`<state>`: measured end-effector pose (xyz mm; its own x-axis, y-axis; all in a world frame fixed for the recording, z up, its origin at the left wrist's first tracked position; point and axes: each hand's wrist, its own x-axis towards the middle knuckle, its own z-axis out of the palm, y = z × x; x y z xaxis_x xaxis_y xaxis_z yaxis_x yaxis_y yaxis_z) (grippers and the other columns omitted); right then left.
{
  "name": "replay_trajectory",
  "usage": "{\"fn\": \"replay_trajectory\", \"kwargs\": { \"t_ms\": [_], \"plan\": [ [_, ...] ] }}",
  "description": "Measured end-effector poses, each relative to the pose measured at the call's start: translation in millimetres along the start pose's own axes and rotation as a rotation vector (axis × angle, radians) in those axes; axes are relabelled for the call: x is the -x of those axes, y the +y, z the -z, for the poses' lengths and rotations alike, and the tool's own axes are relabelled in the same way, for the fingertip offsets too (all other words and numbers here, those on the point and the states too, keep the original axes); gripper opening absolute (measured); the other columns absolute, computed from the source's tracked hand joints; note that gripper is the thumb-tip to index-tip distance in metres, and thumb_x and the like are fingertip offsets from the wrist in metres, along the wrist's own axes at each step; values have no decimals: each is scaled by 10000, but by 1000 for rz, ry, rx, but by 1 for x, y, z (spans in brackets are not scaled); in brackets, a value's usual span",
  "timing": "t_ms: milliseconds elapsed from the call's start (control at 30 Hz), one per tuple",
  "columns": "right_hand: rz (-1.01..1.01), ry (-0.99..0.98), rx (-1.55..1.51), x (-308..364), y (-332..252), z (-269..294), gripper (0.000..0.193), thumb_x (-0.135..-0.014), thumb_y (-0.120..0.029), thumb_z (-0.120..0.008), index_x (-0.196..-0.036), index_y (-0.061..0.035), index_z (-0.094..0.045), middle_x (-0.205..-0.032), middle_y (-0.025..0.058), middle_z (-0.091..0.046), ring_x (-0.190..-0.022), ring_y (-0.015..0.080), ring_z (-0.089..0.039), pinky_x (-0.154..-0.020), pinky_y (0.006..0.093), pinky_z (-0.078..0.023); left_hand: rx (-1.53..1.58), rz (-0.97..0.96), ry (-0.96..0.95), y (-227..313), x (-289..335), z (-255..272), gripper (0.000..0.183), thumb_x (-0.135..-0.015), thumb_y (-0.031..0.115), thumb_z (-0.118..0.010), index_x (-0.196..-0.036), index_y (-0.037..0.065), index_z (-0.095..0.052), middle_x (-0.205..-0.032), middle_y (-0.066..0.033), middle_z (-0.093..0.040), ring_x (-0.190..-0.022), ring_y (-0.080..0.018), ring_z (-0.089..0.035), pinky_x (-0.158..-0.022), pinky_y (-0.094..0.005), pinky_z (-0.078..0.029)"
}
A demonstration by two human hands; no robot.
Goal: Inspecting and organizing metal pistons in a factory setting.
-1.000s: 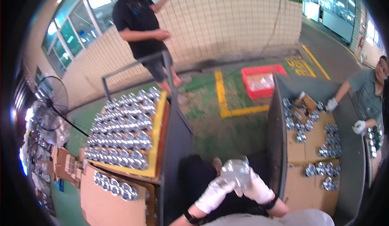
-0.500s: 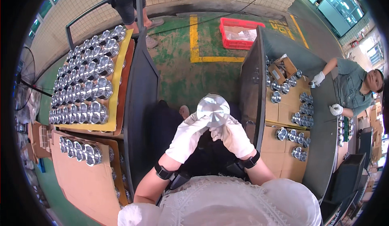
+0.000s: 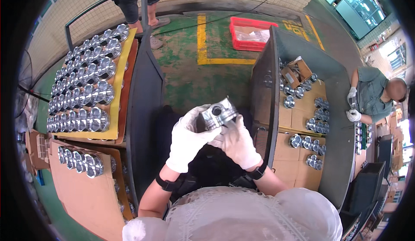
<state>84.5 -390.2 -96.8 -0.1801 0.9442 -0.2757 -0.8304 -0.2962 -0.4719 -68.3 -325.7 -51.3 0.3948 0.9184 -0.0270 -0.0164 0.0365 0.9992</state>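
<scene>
A shiny metal piston (image 3: 221,115) is held up in front of me, tilted on its side so that the round pin hole in its skirt shows. My left hand (image 3: 186,138), in a white glove, grips it from the left with the thumb along its lower edge. At its lower right, my right hand (image 3: 240,145), gloved too, has its fingers closed against it; some fingertips are hidden behind the piston. To my left, rows of pistons (image 3: 88,120) stand on a yellow-edged board. More pistons (image 3: 295,141) stand on cardboard in the cart to my right.
A dark metal cart wall (image 3: 147,98) rises on my left, another cart panel (image 3: 267,94) on my right. An open cardboard box (image 3: 296,73) lies among the right-hand pistons. Beyond them a co-worker (image 3: 371,90) in white gloves holds a piston. A red crate (image 3: 248,45) sits on the floor ahead.
The piston has turned from showing its round flat crown to showing its side and pin hole. My left hand has shifted to its left side. The co-worker's hands have come together.
</scene>
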Motion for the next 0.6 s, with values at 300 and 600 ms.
{"fn": "replay_trajectory", "kwargs": {
  "t_ms": [300,600],
  "plan": [
    [-143,-172,-359,1,2,-3,467,-967,-425,-484,-1302,-101,-504,-1318,63,-551,-1193,212,-514,-1036,350,-387,-630,-567,172,-5,5,-9,532,-578,94,-863,-1057,73,-635,-1123,-94,-674,-1093,-289,-633,-927,-384,-527],
    [65,99,-508,9,-9,-4,362,-977,-256,-440,-1294,-83,-459,-1232,102,-539,-1124,239,-508,-1111,442,-304,-539,-266,122,-27,2,-4,572,-612,174,-845,-1137,76,-640,-1218,-82,-635,-1110,-280,-609,-929,-365,-504]
  ]
}}
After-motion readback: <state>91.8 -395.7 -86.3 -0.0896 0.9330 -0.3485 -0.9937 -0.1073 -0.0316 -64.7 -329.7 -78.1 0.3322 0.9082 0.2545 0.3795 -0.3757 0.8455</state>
